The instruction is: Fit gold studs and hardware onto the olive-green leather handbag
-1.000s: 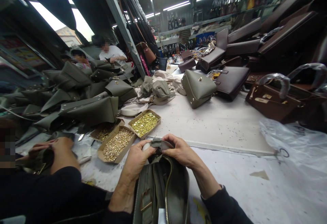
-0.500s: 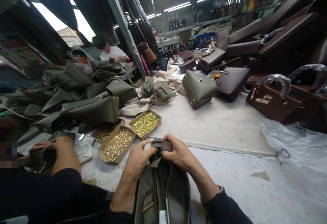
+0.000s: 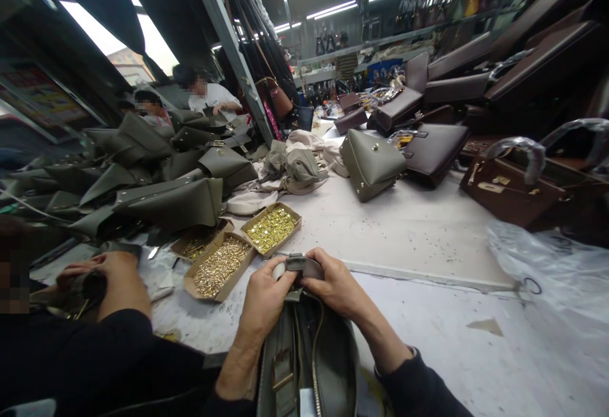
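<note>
Both my hands grip a grey-green strap at the top end of a dark olive handbag. My left hand pinches the strap's left part between thumb and fingers. On its right part, my right hand has its fingers curled round. A short leather tab hangs just below the strap, between the hands. The bag stands close to my body with its gold-toothed zipper running down the middle. A gold buckle sits on its left side. My fingertips hide part of the strap.
Cardboard trays of small gold metal parts and yellow-gold pieces stand ahead on the left. A co-worker's hands hold an olive piece at far left. Olive bags are heaped behind; brown bags and clear plastic lie right.
My hands and the bag have shifted slightly to the right in view. Both hands keep hold of the strap, and the tab below it hangs at a slightly different angle.
</note>
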`<state>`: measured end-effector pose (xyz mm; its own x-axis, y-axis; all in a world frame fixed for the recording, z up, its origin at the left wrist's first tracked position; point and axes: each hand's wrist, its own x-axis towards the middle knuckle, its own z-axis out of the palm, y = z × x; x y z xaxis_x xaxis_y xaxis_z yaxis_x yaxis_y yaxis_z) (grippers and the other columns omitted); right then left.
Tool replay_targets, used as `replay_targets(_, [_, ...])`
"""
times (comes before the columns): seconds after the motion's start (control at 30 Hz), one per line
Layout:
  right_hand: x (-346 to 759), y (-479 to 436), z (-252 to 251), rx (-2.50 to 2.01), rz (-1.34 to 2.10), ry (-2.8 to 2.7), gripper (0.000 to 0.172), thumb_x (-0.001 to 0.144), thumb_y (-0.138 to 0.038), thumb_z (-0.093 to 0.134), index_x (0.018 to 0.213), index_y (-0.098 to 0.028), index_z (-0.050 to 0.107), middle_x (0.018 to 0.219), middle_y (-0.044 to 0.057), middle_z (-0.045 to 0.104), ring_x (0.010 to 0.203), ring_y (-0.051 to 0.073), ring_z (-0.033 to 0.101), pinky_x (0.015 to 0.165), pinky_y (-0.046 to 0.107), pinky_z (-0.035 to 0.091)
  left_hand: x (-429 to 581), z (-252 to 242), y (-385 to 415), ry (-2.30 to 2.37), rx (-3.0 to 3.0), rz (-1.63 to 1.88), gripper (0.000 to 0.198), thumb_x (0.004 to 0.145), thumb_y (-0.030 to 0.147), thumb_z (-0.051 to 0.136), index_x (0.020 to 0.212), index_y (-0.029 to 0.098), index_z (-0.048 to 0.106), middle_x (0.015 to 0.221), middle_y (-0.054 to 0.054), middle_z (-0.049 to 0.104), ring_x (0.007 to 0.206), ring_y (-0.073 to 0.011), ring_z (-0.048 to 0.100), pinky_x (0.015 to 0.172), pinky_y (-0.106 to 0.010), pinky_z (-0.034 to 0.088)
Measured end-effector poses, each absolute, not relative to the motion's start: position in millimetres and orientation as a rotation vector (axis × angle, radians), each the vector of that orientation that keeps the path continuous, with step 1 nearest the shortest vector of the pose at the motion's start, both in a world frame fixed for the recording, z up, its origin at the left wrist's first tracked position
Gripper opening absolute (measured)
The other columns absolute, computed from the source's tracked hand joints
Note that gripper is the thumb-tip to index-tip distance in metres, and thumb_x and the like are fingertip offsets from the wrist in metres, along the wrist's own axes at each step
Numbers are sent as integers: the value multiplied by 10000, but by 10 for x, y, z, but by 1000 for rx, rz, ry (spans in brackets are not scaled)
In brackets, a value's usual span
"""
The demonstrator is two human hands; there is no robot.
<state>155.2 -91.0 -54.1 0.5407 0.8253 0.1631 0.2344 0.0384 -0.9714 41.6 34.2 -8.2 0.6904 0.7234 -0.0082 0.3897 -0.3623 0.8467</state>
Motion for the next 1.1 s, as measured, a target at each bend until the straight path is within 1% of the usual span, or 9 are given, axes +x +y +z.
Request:
replay_targets(0.1, [1620, -948, -570, -1395, 701, -888, 294, 756, -157, 635, 1040, -231, 611, 891, -37, 641, 796, 170, 563, 722, 264, 421, 433, -72, 310, 839, 2010, 465, 394, 764, 454, 697, 1006, 153, 774, 912, -74, 791, 843, -261, 719, 799, -331, 549])
replay_targets(0.23, [1586, -950, -583, -1372, 688, -807, 253, 765, -169, 648, 1009, -227, 613, 826, -52, 612, 736, 153, 529, 677, 253, 415, 422, -83, 281, 817, 2030, 455, 374, 792, 446, 676, 1023, 163, 755, 918, -63, 784, 848, -257, 713, 799, -325, 540])
replay_targets(0.33, [1536, -935, -570, -1313, 657, -788, 247, 803, -202, 676, 1040, -233, 618, 909, -32, 647, 828, 170, 589, 769, 277, 462, 381, -127, 277, 772, 2030, 465, 367, 810, 422, 663, 1067, 170, 736, 980, -61, 782, 910, -260, 713, 863, -335, 534])
replay_targets(0.43, [1503, -925, -565, -1228, 666, -755, 382, 837, -259, 719, 1204, -261, 616, 1058, 6, 659, 981, 202, 642, 897, 328, 492, 341, -175, 262, 758, 2035, 482, 380, 824, 367, 641, 1144, 173, 707, 1073, -66, 773, 995, -265, 710, 942, -355, 519])
replay_targets(0.5, [1491, -925, -566, -1169, 667, -769, 411, 863, -270, 715, 1264, -283, 625, 1124, 26, 648, 1063, 217, 642, 962, 355, 489, 329, -200, 238, 769, 2055, 517, 368, 824, 344, 636, 1142, 174, 707, 1084, -64, 770, 1013, -264, 709, 966, -360, 515])
replay_targets(0.63, [1471, -938, -554, -1096, 587, -815, 294, 895, -263, 696, 1187, -300, 694, 1157, 33, 635, 1128, 222, 610, 1025, 368, 457, 326, -264, 162, 772, 2107, 678, 286, 811, 285, 627, 1066, 201, 726, 1046, -40, 773, 1006, -245, 713, 956, -335, 532])
replay_targets(0.83, [1443, -980, -537, -1053, 605, -754, 198, 846, -261, 751, 1040, -289, 723, 1010, 10, 637, 991, 213, 592, 929, 338, 448, 299, -483, 81, 504, 2275, 970, 186, 891, 199, 612, 1058, 239, 682, 981, -20, 744, 915, -199, 710, 852, -294, 565])
replay_targets(0.97, [1418, -1039, -573, -1014, 627, -732, 140, 769, -247, 802, 884, -280, 731, 914, 5, 589, 919, 216, 558, 874, 336, 428, 284, -630, 77, 206, 2396, 1198, 293, 895, 109, 621, 1162, 229, 606, 1007, -48, 716, 944, -196, 687, 857, -322, 570])
replay_targets(1.1, [1407, -1115, -656, -1022, 628, -669, 135, 695, -207, 831, 775, -281, 749, 971, 23, 552, 967, 231, 535, 900, 353, 417, 282, -734, 81, -12, 2462, 1319, 375, 868, 57, 644, 1197, 204, 542, 1063, -89, 720, 1006, -208, 688, 916, -379, 566])
